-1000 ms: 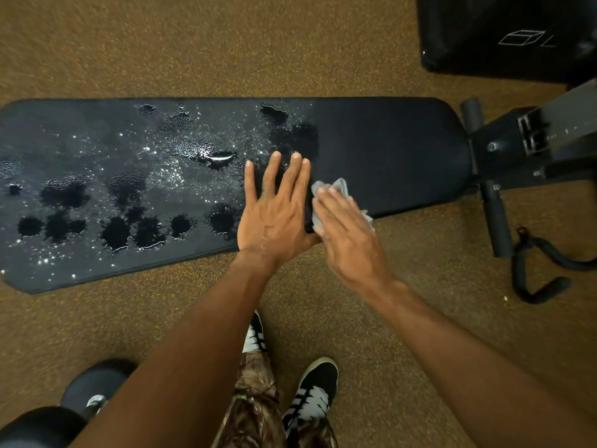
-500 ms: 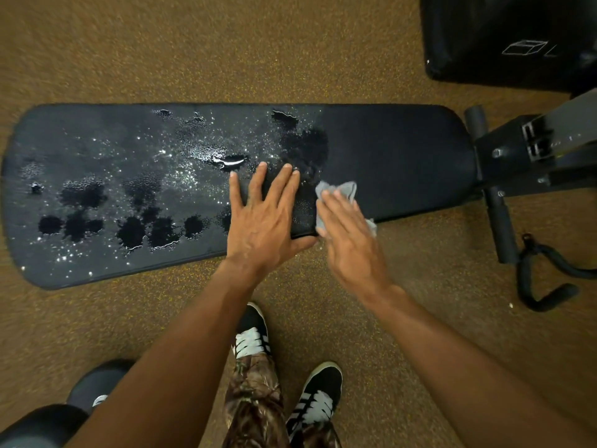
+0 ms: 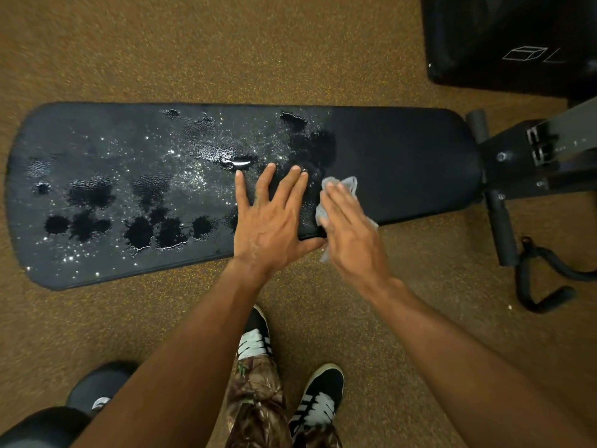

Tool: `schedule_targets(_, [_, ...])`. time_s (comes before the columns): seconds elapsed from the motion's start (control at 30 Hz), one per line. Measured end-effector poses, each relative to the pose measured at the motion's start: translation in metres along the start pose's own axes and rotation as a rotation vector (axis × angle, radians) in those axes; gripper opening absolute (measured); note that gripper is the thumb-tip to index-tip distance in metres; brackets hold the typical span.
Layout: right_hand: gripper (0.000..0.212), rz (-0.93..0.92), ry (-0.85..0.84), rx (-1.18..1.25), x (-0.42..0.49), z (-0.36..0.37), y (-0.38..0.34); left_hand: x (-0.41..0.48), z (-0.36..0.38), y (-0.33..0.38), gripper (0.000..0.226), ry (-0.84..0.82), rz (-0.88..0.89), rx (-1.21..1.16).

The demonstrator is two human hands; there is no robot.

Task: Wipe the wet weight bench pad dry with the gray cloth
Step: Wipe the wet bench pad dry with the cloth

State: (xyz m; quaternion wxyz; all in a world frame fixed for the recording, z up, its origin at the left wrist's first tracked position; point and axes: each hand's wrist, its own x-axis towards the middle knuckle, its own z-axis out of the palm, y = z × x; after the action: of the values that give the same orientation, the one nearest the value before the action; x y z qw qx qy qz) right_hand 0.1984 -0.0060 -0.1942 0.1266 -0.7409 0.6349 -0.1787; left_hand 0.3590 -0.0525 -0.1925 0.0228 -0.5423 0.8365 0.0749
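Mostly, the bench pad (image 3: 403, 163) glistens with dark beaded puddles (image 3: 89, 195).

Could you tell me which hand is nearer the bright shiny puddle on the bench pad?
Left. The left hand lies just beside the puddle; the right hand presses the gray cloth farther right.

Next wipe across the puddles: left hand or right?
Right. The right hand presses the gray cloth onto the bench pad at the wet area's edge. The left hand lies flat and bare on the pad, between cloth and puddles; it should probably lift.
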Motion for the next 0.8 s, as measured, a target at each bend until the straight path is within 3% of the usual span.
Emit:
schedule_targets(0.1, [0.044, -0.127, -0.083, -0.064, -0.02, -0.017, 0.026, 0.002, -0.004, 0.001, 0.118, -0.027, 0.0, 0.02])
schedule_targets(0.17, [0.05, -0.082, -0.101, -0.093, -0.018, -0.027, 0.046, 0.005, -0.007, 0.002, 0.12, -0.037, -0.005, 0.027])
schedule_targets(0.23, [0.043, 0.026, -0.049, -0.085, -0.003, -0.031, 0.054, 0.007, -0.008, 0.001, 0.121, -0.034, -0.004, 0.031])
schedule_targets(0.37, [0.04, 0.093, 0.072, -0.023, 0.04, -0.015, 0.031, 0.006, -0.003, 0.0, 0.116, -0.011, 0.017, 0.046])
schedule_targets(0.5, [0.039, 0.004, 0.037, 0.004, 0.029, 0.005, 0.005, 0.007, -0.002, 0.001, 0.113, -0.001, 0.008, 0.02])
schedule_targets(0.63, [0.041, -0.137, -0.059, -0.083, -0.004, -0.011, 0.031, 0.006, -0.003, 0.001, 0.115, -0.022, 0.012, 0.036])
schedule_targets(0.8, [0.039, 0.125, 0.038, -0.036, 0.036, -0.03, 0.05, 0.007, -0.002, 0.002, 0.115, -0.016, 0.001, 0.046])
